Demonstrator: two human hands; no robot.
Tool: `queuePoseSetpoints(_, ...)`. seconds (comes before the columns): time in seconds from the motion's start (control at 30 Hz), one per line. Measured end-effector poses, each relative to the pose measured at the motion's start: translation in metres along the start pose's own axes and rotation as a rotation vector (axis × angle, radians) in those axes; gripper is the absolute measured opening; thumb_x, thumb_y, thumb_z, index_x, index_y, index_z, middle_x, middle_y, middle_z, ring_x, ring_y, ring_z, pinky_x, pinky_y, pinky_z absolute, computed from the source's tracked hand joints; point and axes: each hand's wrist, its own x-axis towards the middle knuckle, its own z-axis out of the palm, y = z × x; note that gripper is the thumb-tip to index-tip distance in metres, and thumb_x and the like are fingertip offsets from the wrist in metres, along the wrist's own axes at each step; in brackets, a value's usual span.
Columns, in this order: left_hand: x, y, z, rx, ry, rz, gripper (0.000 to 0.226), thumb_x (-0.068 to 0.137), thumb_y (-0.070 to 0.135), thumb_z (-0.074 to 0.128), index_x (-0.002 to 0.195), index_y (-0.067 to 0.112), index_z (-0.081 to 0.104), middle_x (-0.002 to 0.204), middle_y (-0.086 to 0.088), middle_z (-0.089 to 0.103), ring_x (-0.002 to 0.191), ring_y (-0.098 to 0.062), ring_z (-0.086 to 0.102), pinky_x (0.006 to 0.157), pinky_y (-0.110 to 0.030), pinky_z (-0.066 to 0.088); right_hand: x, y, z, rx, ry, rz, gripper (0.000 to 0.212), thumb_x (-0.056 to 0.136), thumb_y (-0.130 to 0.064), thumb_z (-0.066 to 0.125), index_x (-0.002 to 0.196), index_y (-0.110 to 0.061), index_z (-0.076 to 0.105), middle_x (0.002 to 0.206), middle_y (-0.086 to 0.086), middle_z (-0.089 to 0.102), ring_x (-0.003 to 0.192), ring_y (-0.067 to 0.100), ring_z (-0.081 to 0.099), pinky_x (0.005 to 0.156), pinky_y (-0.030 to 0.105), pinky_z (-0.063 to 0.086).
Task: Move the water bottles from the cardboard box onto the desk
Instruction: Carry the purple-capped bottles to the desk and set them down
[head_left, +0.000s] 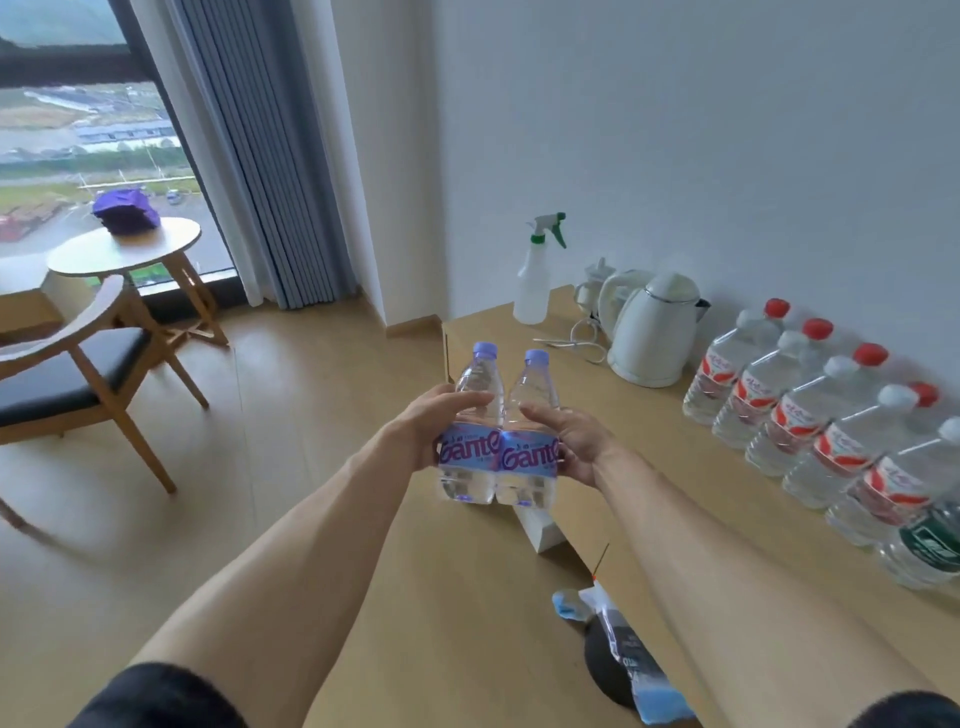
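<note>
Two clear water bottles with purple caps and purple labels stand side by side, upright, over the wooden desk (467, 597). My left hand (426, 426) grips the left bottle (470, 462) around its middle. My right hand (566, 441) grips the right bottle (530, 462) the same way. The two bottles touch each other at the labels. Their bases are at or just above the desk top; I cannot tell which. The cardboard box is out of view.
Several red-capped water bottles (810, 410) line the wall on the desk's right, ending in a green-labelled one (930, 545). A white kettle (654, 332), a spray bottle (535, 275), a small white box (543, 527) and plastic packets (618, 649) lie on the desk. A chair (67, 374) and round table (124, 249) stand left.
</note>
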Motion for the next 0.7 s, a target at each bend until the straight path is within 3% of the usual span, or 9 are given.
queuePoseSetpoints(0.1,0.035,0.013,0.022,0.025,-0.057,-0.002,0.050,0.085,0.032,0.079,0.127,0.019,0.056,0.106,-0.013,0.075,0.083,-0.027,0.075,0.067,-0.038,0.060,0.008,-0.007,-0.028,0.000,0.109,-0.028,0.046,0.088,-0.032,0.075,0.123,-0.006,0.061,0.096,0.015,0.073,0.074,0.023,0.069,0.066,0.035,0.057)
queuePoseSetpoints(0.23,0.086,0.028,0.060,0.065,-0.154,-0.021,0.049,0.085,0.029,0.079,0.127,0.022,0.054,0.115,-0.018,0.070,0.094,-0.032,0.074,0.083,-0.047,0.061,0.014,-0.012,-0.069,0.027,0.257,-0.064,0.049,0.078,-0.038,0.081,0.117,-0.011,0.066,0.110,0.018,0.074,0.089,0.028,0.069,0.080,0.041,0.056)
queuePoseSetpoints(0.3,0.110,0.035,0.081,0.083,-0.230,-0.021,0.044,0.086,0.028,0.078,0.124,0.023,0.055,0.105,-0.013,0.071,0.076,-0.024,0.076,0.071,-0.041,0.063,0.017,-0.014,-0.090,0.060,0.334,-0.075,0.044,0.076,-0.040,0.083,0.109,-0.015,0.068,0.107,0.017,0.076,0.088,0.026,0.071,0.079,0.039,0.057)
queuePoseSetpoints(0.37,0.133,0.040,0.102,0.119,-0.303,-0.016,0.043,0.086,0.027,0.077,0.123,0.022,0.056,0.101,-0.012,0.073,0.068,-0.020,0.075,0.063,-0.037,0.061,0.018,-0.015,-0.107,0.117,0.407,-0.090,0.044,0.071,-0.041,0.084,0.104,-0.017,0.069,0.099,0.012,0.078,0.080,0.022,0.074,0.068,0.033,0.058)
queuePoseSetpoints(0.43,0.155,0.046,0.120,0.152,-0.385,-0.019,0.043,0.086,0.023,0.077,0.123,0.019,0.055,0.103,-0.015,0.074,0.076,-0.024,0.075,0.069,-0.039,0.059,0.018,-0.017,-0.121,0.155,0.494,-0.112,0.053,0.061,-0.043,0.088,0.102,-0.017,0.069,0.094,0.009,0.078,0.077,0.020,0.075,0.065,0.032,0.058)
queuePoseSetpoints(0.5,0.174,0.053,0.136,0.177,-0.476,-0.021,0.043,0.085,0.020,0.077,0.121,0.015,0.055,0.113,-0.021,0.071,0.090,-0.032,0.072,0.079,-0.044,0.055,0.018,-0.018,-0.131,0.177,0.600,-0.129,0.067,0.052,-0.045,0.090,0.106,-0.015,0.065,0.096,0.010,0.077,0.084,0.024,0.074,0.074,0.039,0.059)
queuePoseSetpoints(0.6,0.197,0.063,0.156,0.212,-0.585,-0.020,0.046,0.083,0.017,0.079,0.121,0.015,0.054,0.119,-0.021,0.070,0.111,-0.042,0.067,0.090,-0.049,0.050,0.020,-0.019,-0.145,0.213,0.747,-0.126,0.070,0.069,-0.037,0.088,0.124,-0.008,0.056,0.114,0.018,0.074,0.106,0.034,0.071,0.088,0.048,0.057)
queuePoseSetpoints(0.7,0.214,0.071,0.170,0.296,-0.690,0.004,0.054,0.079,0.015,0.081,0.125,0.022,0.054,0.115,-0.016,0.073,0.113,-0.038,0.067,0.086,-0.045,0.050,0.020,-0.017,-0.154,0.217,0.885,-0.106,0.058,0.085,-0.030,0.080,0.131,-0.006,0.054,0.121,0.017,0.071,0.114,0.034,0.067,0.093,0.049,0.054)
